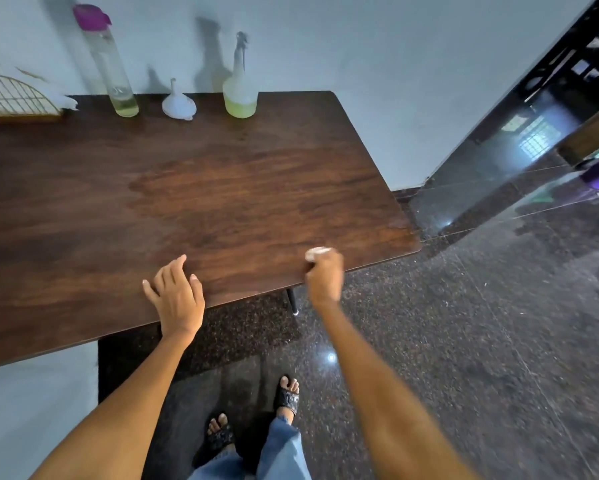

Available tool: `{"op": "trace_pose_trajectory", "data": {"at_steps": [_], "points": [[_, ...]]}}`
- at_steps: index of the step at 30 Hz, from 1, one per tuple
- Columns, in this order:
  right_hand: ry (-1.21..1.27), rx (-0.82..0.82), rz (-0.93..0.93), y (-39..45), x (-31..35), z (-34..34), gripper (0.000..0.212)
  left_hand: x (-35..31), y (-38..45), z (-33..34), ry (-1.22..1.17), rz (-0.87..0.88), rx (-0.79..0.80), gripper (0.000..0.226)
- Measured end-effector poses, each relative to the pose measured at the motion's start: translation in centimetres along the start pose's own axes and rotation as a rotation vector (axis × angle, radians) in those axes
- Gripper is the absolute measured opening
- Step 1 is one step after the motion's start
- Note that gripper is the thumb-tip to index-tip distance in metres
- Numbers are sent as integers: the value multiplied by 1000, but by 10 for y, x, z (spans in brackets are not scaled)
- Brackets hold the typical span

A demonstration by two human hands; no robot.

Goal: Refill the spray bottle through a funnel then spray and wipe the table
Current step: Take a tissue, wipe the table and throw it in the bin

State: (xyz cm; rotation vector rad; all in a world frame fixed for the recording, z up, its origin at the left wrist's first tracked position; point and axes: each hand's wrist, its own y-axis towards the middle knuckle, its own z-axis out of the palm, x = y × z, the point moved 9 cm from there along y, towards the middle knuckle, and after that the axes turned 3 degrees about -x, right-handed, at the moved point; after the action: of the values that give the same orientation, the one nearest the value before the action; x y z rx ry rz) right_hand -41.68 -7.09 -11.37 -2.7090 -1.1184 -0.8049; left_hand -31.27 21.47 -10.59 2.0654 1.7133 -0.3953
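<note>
A person is standing at the near edge of a dark brown wooden desk (pixel 221 188) and is wiping it. The right hand (pixel 324 273) is curling its fingers (pixel 320 259) around a small white wad of cloth (pixel 318 252) and is pressing it on the desk right by the near edge, close to the right corner. The left hand (pixel 176 294) is lying flat on the desk edge with its fingers (pixel 173 268) straight and spread, holding nothing. The clear plastic spray bottle with yellow-green liquid at the bottom (pixel 240 93) is standing upright at the far edge of the desk, by the wall, well apart from both hands. The small white plastic funnel (pixel 179 103) is sitting upside down just to the left of it, and a tall clear bottle with a purple lid (pixel 109 64) is standing further left. A darker, wet-looking patch (pixel 201 188) is showing in the middle of the desk, between the hands and the spray bottle. I think the filling and spraying are done, and the wiping is the part going on. The wet patch is lying ahead and to the left of the cloth, so the right hand, which is the one with the cloth, would need to push away from the body and to the left to reach it
</note>
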Motion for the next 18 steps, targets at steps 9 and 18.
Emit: {"op": "trace_pose_trajectory", "data": {"at_steps": [9,18], "points": [[102,166,-333,-27,60,10,41,-16,18,1,18,-58,-41,37],[-10,-181,341,120,-188,-124,29,-62,-8,33,96,-38,-26,35]]}}
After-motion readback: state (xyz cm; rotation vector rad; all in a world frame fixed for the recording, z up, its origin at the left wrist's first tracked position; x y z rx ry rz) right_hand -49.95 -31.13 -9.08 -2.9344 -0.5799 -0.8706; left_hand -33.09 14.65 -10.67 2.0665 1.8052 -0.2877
